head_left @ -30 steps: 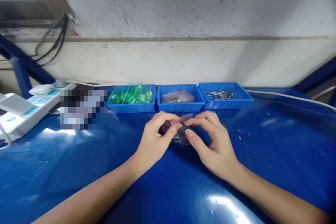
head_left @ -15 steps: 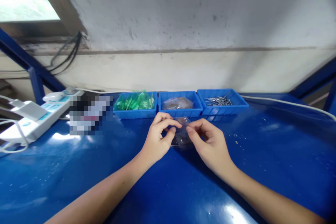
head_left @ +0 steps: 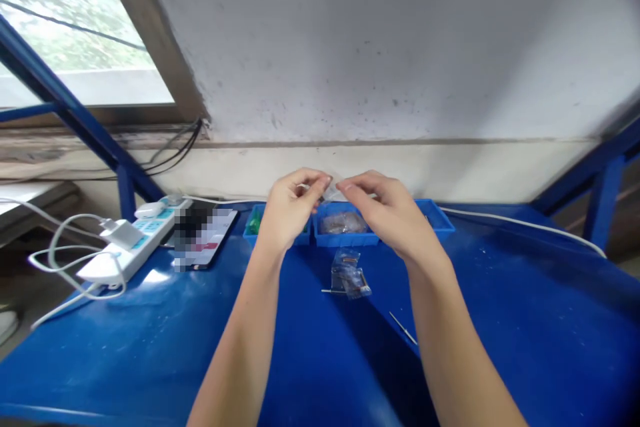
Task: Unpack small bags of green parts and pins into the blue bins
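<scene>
Above the middle bin, a small clear plastic bag (head_left: 332,194) is pinched between my two hands. My left hand (head_left: 290,207) grips its left side with thumb and forefinger together, and my right hand (head_left: 387,213) grips the right side the same way. My fingers hide part of the bag, and I cannot make out anything inside it. Below, on the blue table, lie small clear packets (head_left: 349,273) with thin dark and copper-coloured pieces in them. One thin metal pin (head_left: 330,291) sticks out beside the packets; another metal pin (head_left: 403,328) lies near my right forearm.
Three blue bins line the wall: the left bin (head_left: 249,232) with green packets, the middle bin (head_left: 345,240) with clear bags, the right bin (head_left: 445,219) mostly behind my right hand. Leftward are a phone-like device (head_left: 213,240), a power strip (head_left: 135,260) and white cables.
Both hands have risen from just in front of the middle bin to above it, still pinching the clear bag. The view has tilted upward. Packets and pins on the table now show.
</scene>
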The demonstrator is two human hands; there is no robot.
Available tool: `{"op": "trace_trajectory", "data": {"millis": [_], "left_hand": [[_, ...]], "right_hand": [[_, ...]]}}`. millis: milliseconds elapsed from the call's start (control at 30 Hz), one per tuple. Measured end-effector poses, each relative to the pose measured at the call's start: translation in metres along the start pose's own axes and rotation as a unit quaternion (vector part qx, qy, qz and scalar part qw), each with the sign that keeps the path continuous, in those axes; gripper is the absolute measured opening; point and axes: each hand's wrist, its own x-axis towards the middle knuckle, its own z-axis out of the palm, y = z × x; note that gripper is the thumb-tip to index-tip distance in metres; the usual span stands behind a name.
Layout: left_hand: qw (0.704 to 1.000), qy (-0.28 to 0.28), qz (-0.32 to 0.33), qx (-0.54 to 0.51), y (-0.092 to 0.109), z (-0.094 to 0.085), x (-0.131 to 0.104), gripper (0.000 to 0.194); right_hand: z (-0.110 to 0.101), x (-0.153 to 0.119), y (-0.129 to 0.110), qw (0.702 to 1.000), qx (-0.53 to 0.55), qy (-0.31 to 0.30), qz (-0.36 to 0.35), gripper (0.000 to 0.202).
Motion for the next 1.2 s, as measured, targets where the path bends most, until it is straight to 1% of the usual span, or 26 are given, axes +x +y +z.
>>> {"op": "trace_trajectory", "data": {"millis": [67,100,167,267,333,367,433,500,533,567,600,633,667,733,800,833,900,967,1000,1067,1133,1200], "left_hand": [[0.997,0.028,0.056,0.038,0.005,0.003,-0.001,0.014],[0.994,0.031,0.083,0.059,0.005,0.005,-0.003,0.012],[0.988,0.018,0.125,0.090,0.005,0.011,-0.007,0.011],[0.987,-0.025,0.144,0.064,0.009,0.019,-0.011,0.019],[0.988,-0.053,0.142,0.022,0.016,0.022,-0.012,0.022],[0.989,-0.057,0.140,0.007,0.019,0.023,-0.013,0.022],[0.992,-0.043,0.121,0.003,0.023,0.023,-0.012,0.019],[0.997,-0.013,0.075,0.015,0.021,0.021,-0.011,0.016],[0.999,-0.007,0.041,0.017,0.019,0.019,-0.009,0.024],[1.000,-0.010,0.002,0.014,0.016,0.017,-0.007,0.037],[0.999,-0.016,-0.033,0.003,0.012,0.015,-0.006,0.048],[0.998,-0.023,-0.059,-0.011,0.010,0.012,-0.004,0.055],[0.997,-0.026,-0.075,-0.023,0.008,0.010,-0.003,0.056],[0.996,-0.019,-0.078,-0.037,0.008,0.006,-0.001,0.043],[0.996,-0.024,-0.072,-0.052,0.011,0.002,0.000,0.029],[0.994,-0.036,-0.076,-0.066,0.013,0.000,0.000,0.027],[0.989,-0.062,-0.092,-0.099,0.016,-0.002,-0.001,0.035],[0.988,-0.072,-0.097,-0.097,0.017,-0.003,-0.001,0.041],[0.991,-0.072,-0.089,-0.076,0.016,-0.002,-0.001,0.039],[0.997,-0.061,-0.049,-0.010,0.013,0.003,-0.002,0.030],[0.998,-0.031,0.019,0.060,0.009,0.008,-0.003,0.017],[0.987,0.004,0.106,0.123,0.006,0.013,-0.003,0.010]], "right_hand": [[0.002,-0.001,0.002,0.997,0.056,0.021,0.051,0.036],[0.003,-0.002,0.005,0.993,0.094,0.016,0.073,0.041],[0.004,-0.005,0.009,0.979,0.174,-0.003,0.103,0.042],[0.003,-0.006,0.009,0.962,0.249,0.004,0.108,0.033],[0.001,-0.005,0.008,0.964,0.250,0.031,0.087,0.027],[-0.001,-0.004,0.007,0.968,0.235,0.047,0.072,0.023],[-0.003,-0.003,0.006,0.980,0.178,0.076,0.040,0.018],[-0.004,-0.003,0.006,0.988,0.111,0.104,0.014,0.017],[-0.004,-0.003,0.006,0.990,0.083,0.115,0.001,0.017],[-0.004,-0.003,0.007,0.991,0.058,0.121,-0.014,0.018],[-0.003,-0.003,0.007,0.992,0.036,0.117,-0.032,0.018],[-0.001,-0.003,0.008,0.993,0.019,0.107,-0.051,0.018],[0.000,-0.003,0.008,0.993,0.008,0.094,-0.068,0.019],[0.002,-0.003,0.009,0.993,-0.003,0.072,-0.095,0.023],[0.003,-0.003,0.011,0.991,-0.011,0.074,-0.112,0.027],[0.003,-0.004,0.011,0.989,-0.020,0.080,-0.122,0.029],[0.002,-0.004,0.012,0.985,-0.044,0.089,-0.141,0.033],[0.002,-0.005,0.012,0.982,-0.058,0.093,-0.154,0.036],[0.002,-0.005,0.011,0.982,-0.059,0.096,-0.154,0.037],[0.003,-0.004,0.011,0.984,-0.046,0.112,-0.131,0.036],[0.004,-0.002,0.011,0.986,-0.024,0.146,-0.082,0.029],[0.003,0.001,0.013,0.986,0.010,0.166,-0.022,0.018]]}}
